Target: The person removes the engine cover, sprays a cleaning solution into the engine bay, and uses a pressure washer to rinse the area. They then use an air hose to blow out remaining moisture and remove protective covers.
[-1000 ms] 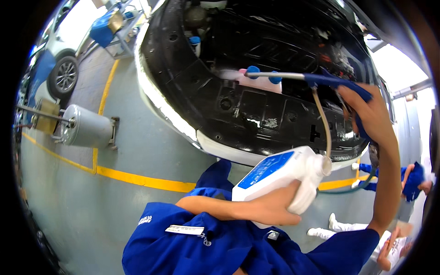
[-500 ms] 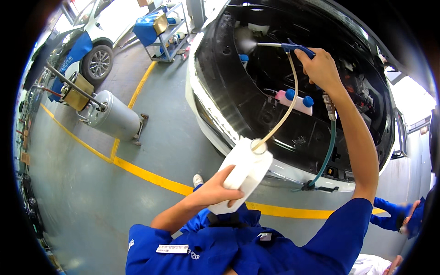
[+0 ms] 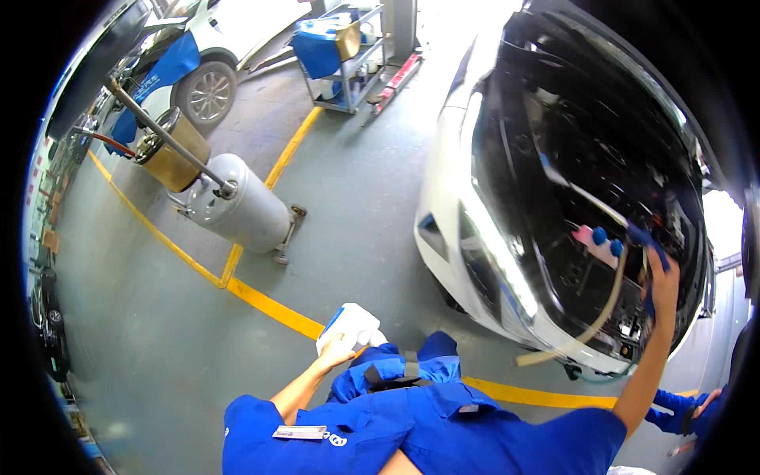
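Note:
My left hand (image 3: 337,350) grips a white plastic jug (image 3: 353,322) beside my knees, out over the floor. In my right hand (image 3: 663,279), over the near right part of the open engine bay (image 3: 518,150), is a blue-handled air spray gun (image 3: 640,235); its long thin nozzle points to the far left. From the gun hangs a pale suction tube (image 3: 608,309), its loose end beyond the front bumper and apart from the jug. A pinkish reservoir with blue caps (image 3: 590,242) sits just left of the gun. Motion blurs the gun and my right fingers.
A grey tank on wheels (image 3: 241,206) stands at left, near a yellow floor line (image 3: 277,311). Behind it are a tool trolley (image 3: 348,75) and another white car (image 3: 226,39). Another person's blue sleeve (image 3: 673,412) shows at lower right. A teal hose (image 3: 598,378) hangs by the bumper.
The tube has come out of the jug. My left hand has taken the jug left, and the spray gun has come back toward me. The mist at its nozzle no longer shows. The view has swung left.

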The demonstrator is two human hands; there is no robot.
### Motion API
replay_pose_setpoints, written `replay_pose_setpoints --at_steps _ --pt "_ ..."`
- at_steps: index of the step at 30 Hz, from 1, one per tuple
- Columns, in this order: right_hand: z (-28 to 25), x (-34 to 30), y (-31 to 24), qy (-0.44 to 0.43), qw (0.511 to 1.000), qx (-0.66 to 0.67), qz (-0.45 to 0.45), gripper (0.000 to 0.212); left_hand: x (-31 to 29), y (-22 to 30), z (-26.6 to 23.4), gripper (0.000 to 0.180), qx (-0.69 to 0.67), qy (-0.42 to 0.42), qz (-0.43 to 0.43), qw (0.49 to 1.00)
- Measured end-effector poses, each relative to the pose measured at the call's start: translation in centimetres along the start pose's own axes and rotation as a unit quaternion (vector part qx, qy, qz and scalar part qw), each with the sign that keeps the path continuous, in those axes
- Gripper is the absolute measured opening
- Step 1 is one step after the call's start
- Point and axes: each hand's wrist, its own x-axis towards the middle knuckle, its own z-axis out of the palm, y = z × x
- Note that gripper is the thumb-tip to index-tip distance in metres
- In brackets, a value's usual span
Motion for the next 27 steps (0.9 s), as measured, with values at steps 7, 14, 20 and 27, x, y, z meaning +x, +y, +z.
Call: replay_pose_setpoints --at_steps 7,14,20,27 --pt "4.2 -5.0 5.1 0.119 0.986 0.063 0.095 0.037 8.5 -17.3 -6.0 0.062 -0.066 0.017 -0.179 0.981" --pt "14.5 -2.8 -2.1 0.224 0.954 0.054 0.193 0.038 24.9 -10.5 -12.9 0.063 -0.117 -0.028 -0.209 0.97" --pt "21.9 3.6 -7.6 0.289 0.929 0.069 0.22 0.039 38.3 -1.6 -23.6 0.065 -0.135 -0.014 -0.185 0.973" --pt "28.5 11.7 -12.3 0.406 0.877 0.05 0.25 0.042 57.5 1.0 -32.0 0.066 -0.096 0.019 -0.179 0.979"
